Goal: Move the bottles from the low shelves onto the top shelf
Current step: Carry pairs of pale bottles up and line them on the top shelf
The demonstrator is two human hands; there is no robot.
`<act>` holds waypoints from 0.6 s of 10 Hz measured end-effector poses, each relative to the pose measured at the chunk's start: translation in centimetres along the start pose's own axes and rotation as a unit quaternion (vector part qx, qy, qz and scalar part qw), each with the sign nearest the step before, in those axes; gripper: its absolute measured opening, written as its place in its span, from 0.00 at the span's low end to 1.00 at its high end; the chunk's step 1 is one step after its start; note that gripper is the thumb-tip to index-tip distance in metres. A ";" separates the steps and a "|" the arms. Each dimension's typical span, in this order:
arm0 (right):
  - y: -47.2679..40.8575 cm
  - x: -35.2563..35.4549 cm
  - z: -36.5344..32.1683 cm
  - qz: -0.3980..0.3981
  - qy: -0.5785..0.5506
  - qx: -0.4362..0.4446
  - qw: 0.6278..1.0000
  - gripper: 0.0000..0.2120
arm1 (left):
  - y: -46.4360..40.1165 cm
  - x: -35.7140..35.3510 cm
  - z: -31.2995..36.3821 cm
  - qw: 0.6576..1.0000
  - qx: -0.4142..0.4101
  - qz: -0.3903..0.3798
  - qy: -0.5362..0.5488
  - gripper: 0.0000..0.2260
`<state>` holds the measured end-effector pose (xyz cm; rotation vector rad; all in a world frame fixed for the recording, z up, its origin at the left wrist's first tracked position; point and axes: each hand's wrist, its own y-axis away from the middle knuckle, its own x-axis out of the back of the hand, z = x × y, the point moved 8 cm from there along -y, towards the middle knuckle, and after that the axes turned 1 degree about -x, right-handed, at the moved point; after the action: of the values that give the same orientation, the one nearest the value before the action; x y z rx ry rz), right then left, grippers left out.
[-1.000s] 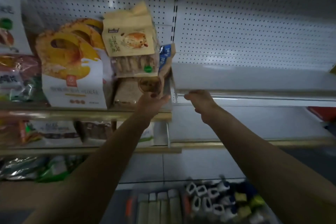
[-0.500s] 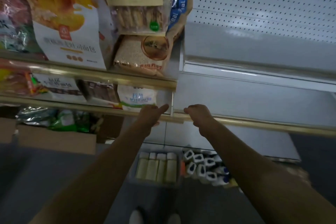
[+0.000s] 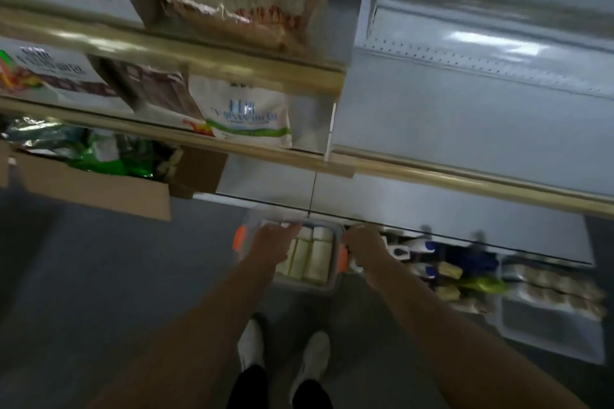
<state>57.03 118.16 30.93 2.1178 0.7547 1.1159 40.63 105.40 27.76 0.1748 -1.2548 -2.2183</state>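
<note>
Low on the floor-level shelf stands a clear bin (image 3: 327, 286) with orange latches, holding several pale cream bottles (image 3: 315, 256). My left hand (image 3: 272, 242) hovers over the bin's left half with its fingers stretched toward the far rim. My right hand (image 3: 363, 242) is at the bin's right rim by an orange latch, fingers curled downward, and nothing shows in it. To the right of the bin lie several white bottles with blue caps (image 3: 422, 247), partly hidden behind my right wrist. The view is blurred.
Gold-edged shelves (image 3: 465, 179) jut out above the bin; the left ones carry snack bags (image 3: 246, 116), while the right bay (image 3: 465, 129) is bare grey metal. A cardboard box (image 3: 93, 189) stands at the left, a clear tray of jars (image 3: 561, 295) at the right. My shoes (image 3: 312, 359) are on the grey floor.
My view has tipped downward from the upper shelves to the floor level. Both hands have dropped from the shelf rails to the clear bin.
</note>
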 end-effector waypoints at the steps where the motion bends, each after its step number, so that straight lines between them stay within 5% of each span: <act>1: -3.0 -2.7 4.2 0.016 -0.178 -0.062 0.982 0.16 | -2.7 -0.4 -2.5 0.999 0.020 0.016 -0.026 0.15; 2: -6.5 -5.4 6.5 0.010 -0.127 -0.089 0.988 0.05 | -6.5 -1.8 -5.9 0.997 0.054 0.004 -0.049 0.17; 3: -9.5 -7.4 8.1 0.010 -0.105 -0.116 0.988 0.08 | -10.0 -2.9 -7.4 0.996 0.057 -0.006 -0.072 0.16; 4: -11.9 -9.5 10.3 0.002 -0.095 -0.151 0.984 0.15 | -13.8 -3.5 -9.8 0.992 0.058 -0.004 -0.111 0.31; 5: -15.1 -11.7 12.6 0.001 -0.109 -0.167 0.980 0.18 | -17.1 -3.9 -12.2 0.990 0.056 0.003 -0.133 0.34; 6: -17.7 -13.6 14.7 0.010 -0.095 -0.184 0.978 0.17 | -19.6 -4.6 -14.1 0.988 0.053 0.000 -0.143 0.31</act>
<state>59.60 115.96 4.41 1.8843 0.4022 0.9607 41.54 105.07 3.25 -0.1073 -1.5261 -2.2349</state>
